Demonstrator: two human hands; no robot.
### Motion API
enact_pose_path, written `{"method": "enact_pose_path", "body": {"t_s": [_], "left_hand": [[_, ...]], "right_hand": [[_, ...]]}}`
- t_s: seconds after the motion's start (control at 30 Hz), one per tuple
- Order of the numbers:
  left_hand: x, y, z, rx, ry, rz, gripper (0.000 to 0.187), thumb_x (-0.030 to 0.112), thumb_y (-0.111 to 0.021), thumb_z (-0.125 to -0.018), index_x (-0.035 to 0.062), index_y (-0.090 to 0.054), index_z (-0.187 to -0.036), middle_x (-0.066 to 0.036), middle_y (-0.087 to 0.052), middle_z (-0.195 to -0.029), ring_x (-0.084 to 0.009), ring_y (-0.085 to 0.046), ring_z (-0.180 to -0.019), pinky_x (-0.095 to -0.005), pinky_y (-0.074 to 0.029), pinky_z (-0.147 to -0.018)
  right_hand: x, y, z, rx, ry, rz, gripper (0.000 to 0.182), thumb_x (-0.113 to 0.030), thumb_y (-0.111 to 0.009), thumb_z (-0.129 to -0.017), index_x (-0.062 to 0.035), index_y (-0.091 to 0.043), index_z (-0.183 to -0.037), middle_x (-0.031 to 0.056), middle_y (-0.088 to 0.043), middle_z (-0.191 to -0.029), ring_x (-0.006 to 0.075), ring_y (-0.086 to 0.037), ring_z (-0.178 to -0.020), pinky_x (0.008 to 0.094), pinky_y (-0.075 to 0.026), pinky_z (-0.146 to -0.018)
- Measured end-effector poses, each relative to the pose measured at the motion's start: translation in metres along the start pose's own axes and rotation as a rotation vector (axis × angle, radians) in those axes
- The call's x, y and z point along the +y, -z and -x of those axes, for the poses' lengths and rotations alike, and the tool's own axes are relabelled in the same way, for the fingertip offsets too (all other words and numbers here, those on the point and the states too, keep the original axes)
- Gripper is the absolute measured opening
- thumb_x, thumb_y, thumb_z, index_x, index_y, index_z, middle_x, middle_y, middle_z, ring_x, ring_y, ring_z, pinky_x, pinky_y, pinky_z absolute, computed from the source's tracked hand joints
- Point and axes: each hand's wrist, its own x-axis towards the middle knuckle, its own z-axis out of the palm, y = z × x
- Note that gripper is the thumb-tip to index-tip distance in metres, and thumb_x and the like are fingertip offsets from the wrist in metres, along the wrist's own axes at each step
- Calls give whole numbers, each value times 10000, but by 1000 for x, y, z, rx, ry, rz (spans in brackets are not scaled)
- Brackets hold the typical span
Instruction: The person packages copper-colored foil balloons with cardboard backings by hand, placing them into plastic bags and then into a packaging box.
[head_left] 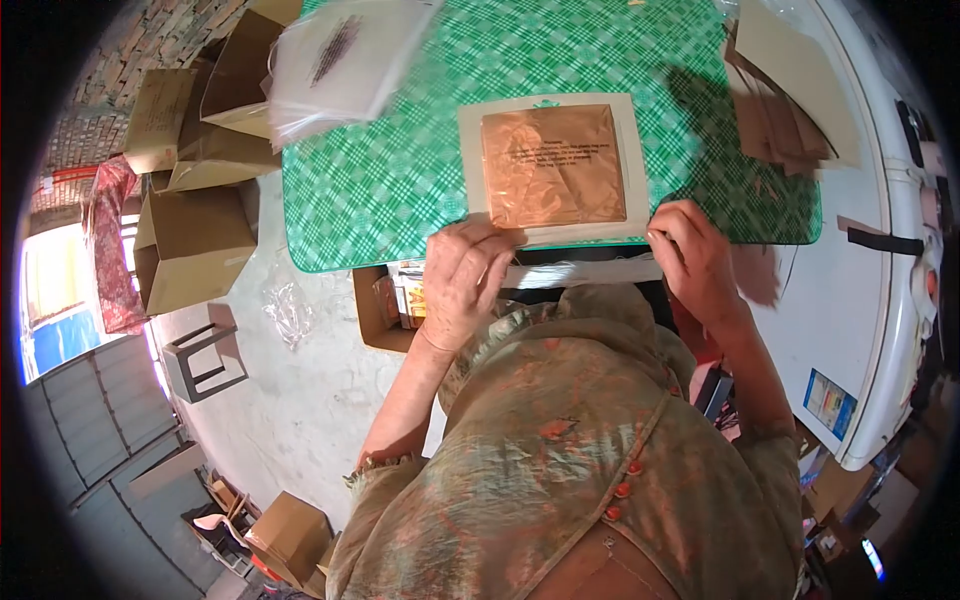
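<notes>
Card (553,168) with copper sheet (552,165) lies flat on the green table (400,170), near its front edge. Left hand (462,282) pinches the card's lower left corner, fingers curled together. Right hand (695,258) pinches the lower right corner likewise.

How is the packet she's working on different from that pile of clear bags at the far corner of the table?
The packet lies flat near both hands and shows a copper-brown sheet on a cream backing; the pile of clear bags looks pale, with only a dark smudge of print. The packet sits fully on the green checked table; the pile overhangs its far corner. Both seem glossy plastic.
</notes>
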Motion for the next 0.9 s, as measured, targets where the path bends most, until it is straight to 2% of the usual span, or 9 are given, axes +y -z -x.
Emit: {"method": "enact_pose_path", "body": {"t_s": [0.1, 0.2, 0.23, 0.33, 0.43, 0.63, 0.73, 0.83, 0.9], "left_hand": [[0, 3, -8, -34, 64, -27, 148, 16, -787, -834, 60, -710, -952, -84, -712, -1016, -262, -667, -919, -368, -508, -822], [-2, 4, -17, -74, 100, -26, 129, 28, -791, -840, 51, -712, -940, -89, -711, -986, -257, -666, -908, -363, -526, -778], [-3, 3, -20, -70, 116, -14, 120, 46, -799, -843, 43, -710, -924, -87, -700, -963, -253, -663, -874, -360, -539, -715], [-4, 4, -24, -102, 156, -5, 124, 62, -808, -841, 41, -710, -914, -85, -672, -912, -247, -654, -822, -360, -537, -672], [-3, 4, -27, -128, 214, 30, 148, 33, -797, -810, 33, -668, -884, -101, -612, -869, -306, -616, -828, -408, -524, -738], [-5, 5, -30, -172, 168, -14, 154, 29, -786, -819, 23, -652, -896, -118, -604, -888, -320, -617, -847, -412, -526, -746], [-8, 5, -30, -202, 200, 10, 152, 32, -780, -820, 26, -644, -887, -122, -606, -900, -325, -623, -842, -411, -531, -743], [-11, 5, -36, -177, 168, 31, 110, 49, -778, -859, 46, -672, -888, -82, -629, -882, -261, -652, -764, -362, -545, -664], [-10, 3, -38, -169, 174, 28, 124, 48, -783, -850, 40, -666, -888, -86, -635, -903, -265, -660, -776, -360, -552, -673]], "right_hand": [[-3, 0, -4, -32, -70, 39, 73, -84, -661, -947, -49, -603, -974, 104, -596, -919, 327, -653, -782, 412, -533, -664], [-6, -4, -7, -27, -94, 118, 83, -103, -655, -958, -58, -585, -956, 107, -592, -905, 340, -653, -769, 428, -534, -654], [-7, -6, -7, -19, -93, 149, 90, -110, -655, -960, -62, -580, -951, 107, -590, -900, 344, -652, -761, 434, -534, -647], [-6, -11, -8, -35, -124, 239, 119, -134, -662, -957, -73, -561, -944, 103, -587, -893, 352, -651, -727, 448, -532, -619], [-7, -13, -10, -46, -135, 292, 139, -154, -664, -957, -77, -548, -945, 100, -581, -893, 359, -650, -707, 461, -524, -597], [-9, -16, -15, -60, -151, 362, 167, -178, -672, -947, -85, -533, -949, 102, -567, -883, 350, -650, -696, 463, -523, -588], [-4, -24, -14, -29, -132, 467, 199, -200, -694, -930, -95, -525, -935, 99, -561, -870, 334, -647, -657, 455, -515, -542], [1, -32, -14, 14, -113, 575, 219, -215, -709, -916, -106, -519, -924, 88, -550, -835, 323, -635, -599, 445, -506, -491], [1, -35, -16, 26, -126, 616, 222, -217, -710, -911, -110, -516, -924, 82, -562, -820, 317, -637, -579, 436, -513, -479]]}}
